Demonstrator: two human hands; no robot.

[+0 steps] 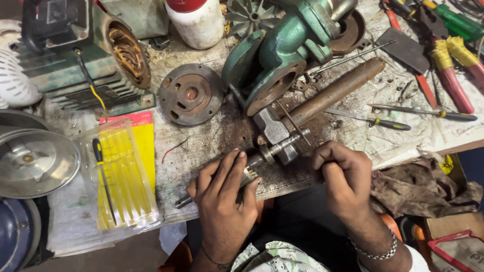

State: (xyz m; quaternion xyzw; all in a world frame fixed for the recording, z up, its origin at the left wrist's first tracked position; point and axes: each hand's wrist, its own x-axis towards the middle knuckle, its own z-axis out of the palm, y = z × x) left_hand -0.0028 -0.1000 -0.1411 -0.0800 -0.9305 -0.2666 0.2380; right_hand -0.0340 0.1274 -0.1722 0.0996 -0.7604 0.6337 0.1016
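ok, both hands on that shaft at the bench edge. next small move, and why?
Probably steady the shaft with the left hand and work the right hand along its free end. The left hand already grips the shaft's near end, the right is closed just beside it, and the heavy hammer lies across it.

1. A green pump housing (282, 55) stands at the top of the bench, beside a white jar (196, 22) (red lid).
2. A rusty round flange (190, 94) lies left of it.
3. A yellow tool packet (123, 171) sits at the left.
4. Red-handled pliers (451, 70) and two screwdrivers (383, 122) lie right.
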